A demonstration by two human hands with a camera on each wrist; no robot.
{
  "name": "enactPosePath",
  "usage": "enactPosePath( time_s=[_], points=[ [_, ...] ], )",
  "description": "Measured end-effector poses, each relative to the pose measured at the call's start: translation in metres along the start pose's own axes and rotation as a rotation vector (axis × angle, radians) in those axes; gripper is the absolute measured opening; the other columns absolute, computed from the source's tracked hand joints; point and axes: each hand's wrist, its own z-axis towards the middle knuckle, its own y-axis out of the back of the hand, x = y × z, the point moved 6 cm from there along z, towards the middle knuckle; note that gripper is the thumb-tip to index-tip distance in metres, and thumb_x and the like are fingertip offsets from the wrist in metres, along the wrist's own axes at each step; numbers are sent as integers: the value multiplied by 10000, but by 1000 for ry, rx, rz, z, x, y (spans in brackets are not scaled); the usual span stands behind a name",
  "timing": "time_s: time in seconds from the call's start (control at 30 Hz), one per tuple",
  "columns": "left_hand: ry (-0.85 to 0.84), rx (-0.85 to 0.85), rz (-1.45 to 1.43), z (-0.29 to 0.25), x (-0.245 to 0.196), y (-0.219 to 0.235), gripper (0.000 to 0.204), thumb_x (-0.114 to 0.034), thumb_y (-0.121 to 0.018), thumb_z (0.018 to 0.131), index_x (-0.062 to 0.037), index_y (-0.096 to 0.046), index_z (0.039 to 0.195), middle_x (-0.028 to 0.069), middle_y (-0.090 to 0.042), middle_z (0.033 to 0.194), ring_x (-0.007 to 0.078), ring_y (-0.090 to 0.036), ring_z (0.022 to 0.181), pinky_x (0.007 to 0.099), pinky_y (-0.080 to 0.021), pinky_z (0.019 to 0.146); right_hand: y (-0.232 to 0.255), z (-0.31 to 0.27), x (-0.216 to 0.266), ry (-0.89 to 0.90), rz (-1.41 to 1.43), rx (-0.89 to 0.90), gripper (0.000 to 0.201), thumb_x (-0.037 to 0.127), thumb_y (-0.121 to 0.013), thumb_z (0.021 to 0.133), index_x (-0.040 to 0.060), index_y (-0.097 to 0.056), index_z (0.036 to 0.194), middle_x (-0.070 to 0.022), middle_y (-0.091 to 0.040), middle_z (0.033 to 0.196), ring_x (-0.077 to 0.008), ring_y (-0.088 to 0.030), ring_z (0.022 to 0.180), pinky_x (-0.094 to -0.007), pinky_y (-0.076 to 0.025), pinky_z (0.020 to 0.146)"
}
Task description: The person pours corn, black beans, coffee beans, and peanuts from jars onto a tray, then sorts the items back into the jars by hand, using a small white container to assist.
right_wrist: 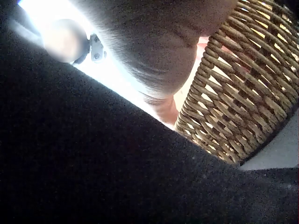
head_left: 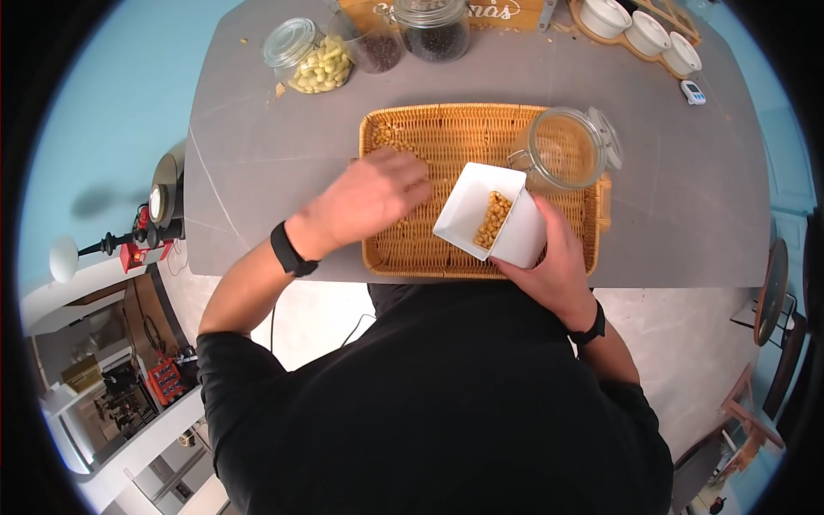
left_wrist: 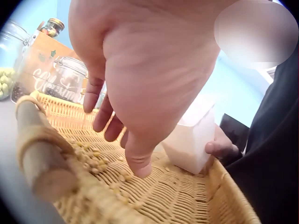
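Observation:
In the head view the right hand (head_left: 558, 262) grips a white square container (head_left: 455, 210), tilted, with yellow beans (head_left: 493, 219) inside. The left hand (head_left: 369, 197) hovers over the left part of a wicker basket (head_left: 481, 266). The left wrist view shows that hand (left_wrist: 145, 70) with its fingers pointing down, relaxed and holding nothing, above loose beans (left_wrist: 93, 161) on the basket floor. The white container (left_wrist: 187, 144) stands beyond it. In the right wrist view the right hand (right_wrist: 149, 46) is beside the basket wall (right_wrist: 238, 88); its fingers are hidden.
An open glass jar (head_left: 565, 150) lies over the basket's right side. Behind the basket are a jar of green pods (head_left: 322, 69), a jar of dark beans (head_left: 433, 34) and a wooden box (head_left: 506, 13). White lidded pots (head_left: 645, 34) and a small timer (head_left: 692, 93) are at the back right.

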Motion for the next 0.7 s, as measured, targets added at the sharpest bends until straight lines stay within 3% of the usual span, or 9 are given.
enactPosePath(
  time_s=[0.1, 0.2, 0.3, 0.4, 0.5, 0.6, 0.7],
  points=[
    [-228, -128, -13, 2, -26, -2, 313, -158, -753, 926, -36, -808, 1209, 97, -787, 1322, 273, -719, 1316, 411, -576, 1120, -1, -1, 1, -8, 4, 5, 1010, 229, -1047, 748, -27, -517, 1569, -270, -676, 1436, -476, -694, 1298, -532, -600, 1068],
    [-208, -5, -1, -16, -19, -26, 452, -231, -804, 909, -9, -779, 1302, 128, -721, 1523, 305, -668, 1433, 443, -538, 1231, 1, 0, 1, -11, 4, 1, 1010, 230, -1046, 749, -27, -517, 1570, -270, -677, 1436, -477, -692, 1302, -532, -599, 1073],
    [-217, 91, 156, -35, -7, -23, 459, -250, -807, 926, 2, -787, 1309, 116, -714, 1537, 286, -654, 1456, 467, -524, 1254, 2, -2, 0, -2, 2, -10, 1010, 229, -1046, 753, -28, -517, 1574, -268, -678, 1435, -478, -692, 1303, -532, -600, 1074],
    [-100, 199, 111, -40, 5, -17, 493, -284, -810, 940, 16, -786, 1331, 115, -703, 1559, 261, -629, 1493, 474, -504, 1279, 0, -1, 1, 20, -9, -29, 1008, 226, -1047, 758, -27, -518, 1578, -263, -680, 1432, -473, -700, 1292, -529, -607, 1063],
    [-161, 60, 96, -22, -9, -3, 532, -318, -824, 932, 27, -780, 1334, 130, -704, 1551, 265, -622, 1505, 470, -496, 1292, 1, -3, -1, -16, 10, -25, 1036, 205, -1056, 743, -25, -507, 1591, -254, -680, 1451, -443, -712, 1300, -510, -609, 1066],
    [-169, -24, -15, -5, -13, -17, 560, -337, -840, 916, 43, -774, 1322, 145, -700, 1551, 281, -611, 1517, 473, -487, 1302, 3, -6, -2, -48, 24, -17, 1088, 166, -1064, 715, -24, -482, 1614, -243, -678, 1484, -397, -723, 1327, -476, -601, 1096],
    [-166, -22, -26, -6, -5, -28, 570, -353, -838, 913, 50, -773, 1312, 145, -710, 1531, 294, -625, 1496, 469, -500, 1288, 6, -4, 1, -37, 17, -25, 1089, 156, -1057, 714, -23, -475, 1617, -241, -685, 1474, -392, -728, 1320, -473, -601, 1097]
  ],
)
